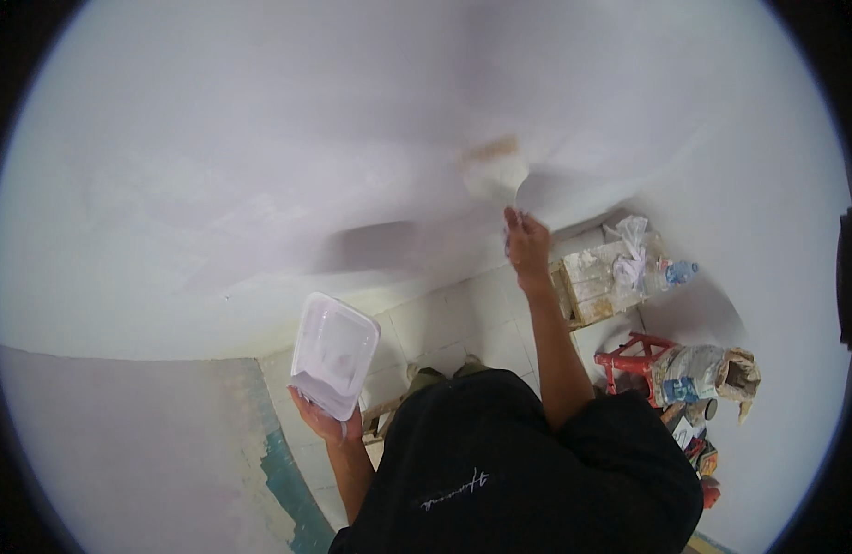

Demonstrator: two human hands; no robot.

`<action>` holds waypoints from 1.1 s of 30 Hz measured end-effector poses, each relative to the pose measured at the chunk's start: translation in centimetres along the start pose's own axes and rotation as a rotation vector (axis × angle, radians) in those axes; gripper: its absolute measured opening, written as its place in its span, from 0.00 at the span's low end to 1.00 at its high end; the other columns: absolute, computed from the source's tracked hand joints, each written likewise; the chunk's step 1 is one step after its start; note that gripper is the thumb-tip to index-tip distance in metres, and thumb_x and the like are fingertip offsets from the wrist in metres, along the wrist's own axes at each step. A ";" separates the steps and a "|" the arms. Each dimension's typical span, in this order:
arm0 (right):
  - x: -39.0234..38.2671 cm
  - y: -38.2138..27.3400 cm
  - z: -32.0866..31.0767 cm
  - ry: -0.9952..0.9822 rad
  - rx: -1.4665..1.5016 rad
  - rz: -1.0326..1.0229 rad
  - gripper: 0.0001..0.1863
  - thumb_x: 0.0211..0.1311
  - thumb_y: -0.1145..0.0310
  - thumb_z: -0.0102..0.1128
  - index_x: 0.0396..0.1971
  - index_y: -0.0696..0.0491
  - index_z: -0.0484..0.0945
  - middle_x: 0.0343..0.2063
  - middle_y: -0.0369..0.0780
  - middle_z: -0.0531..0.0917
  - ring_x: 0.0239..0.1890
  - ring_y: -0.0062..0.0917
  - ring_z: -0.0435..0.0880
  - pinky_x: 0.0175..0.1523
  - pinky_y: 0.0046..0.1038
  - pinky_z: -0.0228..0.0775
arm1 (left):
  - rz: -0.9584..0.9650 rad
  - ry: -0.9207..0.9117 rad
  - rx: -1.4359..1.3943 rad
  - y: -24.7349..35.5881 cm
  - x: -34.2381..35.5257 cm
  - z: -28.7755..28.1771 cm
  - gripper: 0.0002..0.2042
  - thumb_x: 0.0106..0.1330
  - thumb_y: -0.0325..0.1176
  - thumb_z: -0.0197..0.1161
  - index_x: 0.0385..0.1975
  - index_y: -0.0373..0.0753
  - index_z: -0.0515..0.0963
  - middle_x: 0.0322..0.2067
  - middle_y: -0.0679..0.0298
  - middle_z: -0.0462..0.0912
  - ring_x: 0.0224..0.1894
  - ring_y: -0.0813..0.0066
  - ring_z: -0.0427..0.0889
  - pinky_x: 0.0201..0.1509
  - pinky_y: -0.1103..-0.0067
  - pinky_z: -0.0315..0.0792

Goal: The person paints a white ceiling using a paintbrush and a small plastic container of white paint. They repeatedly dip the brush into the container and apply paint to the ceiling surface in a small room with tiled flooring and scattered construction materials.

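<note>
My right hand (527, 242) grips the handle of a wide brush (493, 166), its pale head and tan tip blurred against the white wall (259, 120); whether it touches is hard to tell. Down at the lower left, my left hand (332, 415) holds a white plastic tray (338, 342) from below, with pale material and a flat piece at its near end. My dark shirt fills the lower middle, and my feet show just beyond it.
A worn wooden stand (587, 286) with a plastic bag and bottle (680, 274) sits right of my arm. Nearer are a red stool (634, 355), sacks (735, 379) and assorted items. A tiled floor (463, 314) runs below; peeling teal paint (296, 499) marks the left wall.
</note>
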State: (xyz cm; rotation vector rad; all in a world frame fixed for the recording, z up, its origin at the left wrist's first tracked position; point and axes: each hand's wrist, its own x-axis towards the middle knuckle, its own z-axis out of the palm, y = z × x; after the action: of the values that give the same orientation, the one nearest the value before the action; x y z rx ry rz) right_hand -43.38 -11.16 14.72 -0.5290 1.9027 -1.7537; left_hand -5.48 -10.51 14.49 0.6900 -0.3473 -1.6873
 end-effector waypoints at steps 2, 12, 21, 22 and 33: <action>2.2 9.4 -0.9 0.057 -0.167 -0.091 0.20 0.67 0.55 0.56 0.18 0.52 0.71 0.12 0.27 0.65 0.14 0.11 0.60 0.18 0.20 0.50 | -0.036 0.000 -0.041 -0.3 0.1 0.9 0.24 0.73 0.51 0.39 0.60 0.41 0.63 0.58 0.60 0.69 0.60 0.59 0.69 0.62 0.60 0.66; 0.4 -1.9 -0.8 0.074 -0.192 -0.072 0.20 0.68 0.58 0.55 0.17 0.51 0.70 0.11 0.27 0.63 0.13 0.10 0.56 0.18 0.19 0.47 | -0.009 0.066 -0.017 0.4 -0.3 1.0 0.25 0.74 0.51 0.36 0.62 0.40 0.61 0.60 0.59 0.66 0.63 0.59 0.65 0.66 0.61 0.60; 2.1 -10.2 1.6 0.042 0.055 -0.410 0.17 0.67 0.62 0.55 0.24 0.60 0.74 0.14 0.30 0.64 0.19 0.13 0.61 0.23 0.23 0.54 | 0.017 0.125 0.052 0.0 0.2 1.2 0.24 0.74 0.50 0.36 0.61 0.40 0.61 0.57 0.59 0.68 0.60 0.61 0.68 0.65 0.63 0.63; 2.1 -8.7 1.6 -0.009 0.111 -0.297 0.18 0.68 0.60 0.53 0.24 0.60 0.74 0.14 0.32 0.66 0.19 0.14 0.63 0.24 0.24 0.56 | 0.047 0.133 0.138 -0.1 0.0 1.1 0.24 0.74 0.49 0.36 0.61 0.40 0.61 0.57 0.60 0.69 0.59 0.61 0.68 0.64 0.64 0.64; 3.7 14.5 -1.5 0.157 -0.457 0.159 0.25 0.65 0.55 0.54 0.19 0.64 0.75 0.18 0.51 0.77 0.22 0.40 0.75 0.34 0.40 0.65 | 0.050 0.033 -0.073 -0.2 0.4 -0.9 0.24 0.74 0.50 0.36 0.60 0.38 0.63 0.60 0.58 0.67 0.62 0.62 0.65 0.68 0.62 0.59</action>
State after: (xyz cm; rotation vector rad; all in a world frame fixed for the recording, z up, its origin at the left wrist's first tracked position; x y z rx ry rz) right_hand -46.52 -10.75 0.03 -0.3897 2.4018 -1.2921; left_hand -5.17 -10.69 13.56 0.6493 -0.2758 -1.6309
